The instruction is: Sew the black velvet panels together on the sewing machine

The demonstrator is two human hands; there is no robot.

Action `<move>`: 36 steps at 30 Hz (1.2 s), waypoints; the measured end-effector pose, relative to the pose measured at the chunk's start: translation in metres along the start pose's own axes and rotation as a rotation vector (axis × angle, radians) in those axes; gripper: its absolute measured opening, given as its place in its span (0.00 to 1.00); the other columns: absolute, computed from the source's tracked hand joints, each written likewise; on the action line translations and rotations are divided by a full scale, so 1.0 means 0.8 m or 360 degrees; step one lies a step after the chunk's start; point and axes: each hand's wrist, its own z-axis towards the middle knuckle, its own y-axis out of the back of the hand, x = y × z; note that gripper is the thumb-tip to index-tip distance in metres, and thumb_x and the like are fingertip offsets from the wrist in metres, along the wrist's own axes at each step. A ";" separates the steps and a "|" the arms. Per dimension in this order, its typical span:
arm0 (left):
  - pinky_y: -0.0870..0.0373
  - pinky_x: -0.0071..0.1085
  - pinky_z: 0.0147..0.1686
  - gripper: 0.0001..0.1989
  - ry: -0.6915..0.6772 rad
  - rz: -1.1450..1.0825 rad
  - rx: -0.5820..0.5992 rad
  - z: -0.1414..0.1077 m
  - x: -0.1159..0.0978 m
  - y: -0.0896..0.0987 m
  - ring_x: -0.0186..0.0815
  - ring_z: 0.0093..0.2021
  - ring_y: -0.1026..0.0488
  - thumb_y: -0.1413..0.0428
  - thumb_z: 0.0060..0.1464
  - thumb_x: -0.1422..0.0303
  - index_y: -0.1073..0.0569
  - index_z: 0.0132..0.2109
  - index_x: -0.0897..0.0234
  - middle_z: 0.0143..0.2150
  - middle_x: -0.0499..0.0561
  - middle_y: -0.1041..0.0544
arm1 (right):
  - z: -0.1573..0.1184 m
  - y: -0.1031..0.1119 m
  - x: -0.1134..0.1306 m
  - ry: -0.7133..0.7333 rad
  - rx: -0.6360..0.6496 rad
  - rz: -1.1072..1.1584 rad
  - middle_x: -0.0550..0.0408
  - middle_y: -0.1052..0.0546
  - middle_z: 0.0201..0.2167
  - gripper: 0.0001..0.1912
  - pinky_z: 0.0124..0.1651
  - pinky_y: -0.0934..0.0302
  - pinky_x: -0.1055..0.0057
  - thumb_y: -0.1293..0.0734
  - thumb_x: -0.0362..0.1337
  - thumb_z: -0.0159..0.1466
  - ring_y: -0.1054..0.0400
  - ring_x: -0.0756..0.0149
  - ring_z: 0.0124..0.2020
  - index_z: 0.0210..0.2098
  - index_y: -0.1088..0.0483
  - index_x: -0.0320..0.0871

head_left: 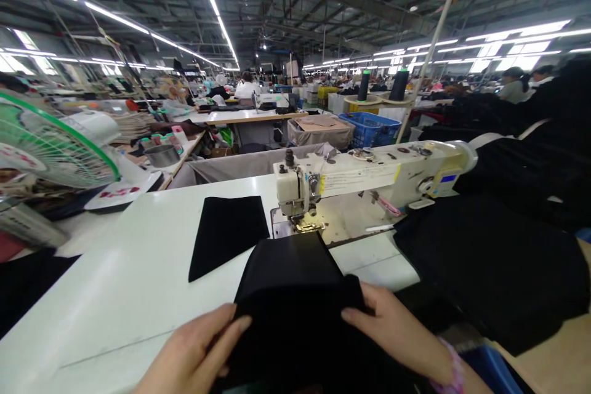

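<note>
Black fabric [290, 301] lies gripped between left hand [196, 345] and right hand [392, 321].

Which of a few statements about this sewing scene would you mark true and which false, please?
1. The left hand and right hand both hold the black cloth. True.
2. The fan stands to the right of the machine. False: it stands to the left.
3. A loose black piece lies on the table, left of the machine. True.
4. The wristband is on the left arm. False: it is on the right arm.
5. The basket beyond the machine is red. False: it is blue.
6. Two dark spools with green tops stand beyond the machine. True.
</note>
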 end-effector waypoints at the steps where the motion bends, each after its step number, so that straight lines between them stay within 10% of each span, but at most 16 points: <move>1: 0.34 0.31 0.25 0.20 -0.0015 0.0147 0.0092 0.020 0.002 -0.004 0.39 0.22 0.27 0.47 0.53 0.48 0.28 0.24 0.56 0.21 0.47 0.26 | 0.017 -0.005 -0.009 0.0030 -0.0080 -0.0102 0.54 0.18 0.37 0.12 0.48 0.29 0.62 0.34 0.36 0.64 0.23 0.56 0.42 0.45 0.22 0.44; 7: 0.32 0.33 0.33 0.10 -0.0007 0.0884 0.0047 0.123 0.019 -0.037 0.44 0.39 0.24 0.52 0.61 0.64 0.30 0.34 0.60 0.41 0.57 0.24 | 0.120 -0.019 -0.042 0.0138 -0.0540 -0.0654 0.47 0.23 0.42 0.03 0.56 0.38 0.58 0.33 0.33 0.60 0.30 0.54 0.48 0.32 0.26 0.43; 12: 0.30 0.34 0.37 0.04 -0.0028 0.0714 0.0094 0.149 0.037 -0.054 0.40 0.35 0.26 0.45 0.52 0.72 0.34 0.33 0.60 0.34 0.51 0.27 | 0.157 -0.024 -0.051 0.0063 -0.0644 -0.0723 0.48 0.25 0.37 0.04 0.54 0.39 0.56 0.32 0.30 0.56 0.32 0.53 0.45 0.28 0.29 0.45; 19: 0.28 0.35 0.46 0.03 -0.0163 0.0094 -0.0263 0.120 0.037 -0.058 0.38 0.42 0.26 0.52 0.54 0.72 0.37 0.34 0.58 0.39 0.52 0.28 | 0.157 -0.023 -0.056 0.0130 -0.0651 -0.0386 0.49 0.23 0.37 0.06 0.55 0.39 0.57 0.30 0.34 0.53 0.30 0.53 0.46 0.24 0.33 0.46; 23: 0.29 0.36 0.55 0.06 -0.0117 -0.0730 -0.0372 0.092 0.027 -0.049 0.41 0.52 0.26 0.43 0.50 0.63 0.30 0.35 0.59 0.48 0.54 0.25 | 0.136 -0.021 -0.054 0.0144 -0.0502 0.0027 0.47 0.20 0.41 0.12 0.49 0.33 0.57 0.33 0.46 0.61 0.25 0.53 0.45 0.34 0.27 0.43; 28: 0.30 0.36 0.56 0.10 0.0029 -0.0952 -0.0446 0.073 0.012 -0.039 0.43 0.54 0.26 0.38 0.49 0.61 0.21 0.38 0.60 0.52 0.54 0.24 | 0.117 -0.022 -0.037 0.0071 -0.0519 0.0720 0.48 0.18 0.44 0.22 0.58 0.36 0.56 0.25 0.48 0.55 0.26 0.50 0.51 0.44 0.22 0.41; 36: 0.31 0.35 0.56 0.12 0.0116 -0.1101 -0.0643 0.053 -0.005 -0.030 0.43 0.52 0.25 0.39 0.55 0.56 0.17 0.38 0.58 0.50 0.52 0.20 | 0.086 -0.024 -0.032 0.0063 -0.0950 0.0390 0.51 0.22 0.55 0.21 0.68 0.45 0.56 0.27 0.53 0.57 0.34 0.49 0.61 0.43 0.19 0.47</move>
